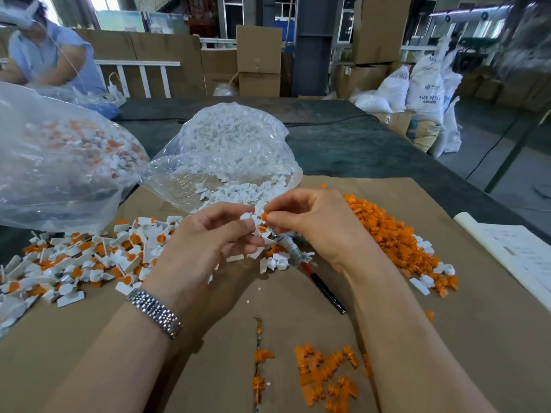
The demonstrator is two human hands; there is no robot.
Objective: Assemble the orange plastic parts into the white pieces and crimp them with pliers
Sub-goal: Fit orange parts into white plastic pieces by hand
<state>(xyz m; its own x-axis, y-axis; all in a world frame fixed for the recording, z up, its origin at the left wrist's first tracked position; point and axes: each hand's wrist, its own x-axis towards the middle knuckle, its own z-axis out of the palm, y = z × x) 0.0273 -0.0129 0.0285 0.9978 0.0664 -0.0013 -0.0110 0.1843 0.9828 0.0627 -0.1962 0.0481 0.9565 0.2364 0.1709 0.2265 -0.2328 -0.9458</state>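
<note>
Loose orange bits (326, 374) nearest, then both hands above the cardboard (447, 338): left hand (208, 236) pinches a white piece (247, 216), right hand (310, 225) pinches an orange part (264, 216) touching it, so inserting now w/ pliers (316, 278) needed next, I'd guess.

pliers (323, 286): jaws and upper handles hidden beneath the right hand (322, 226)
paper sheet (518, 257): cut off by right edge, print too small to read
left bag (56, 162): contents blurred behind plastic
</note>
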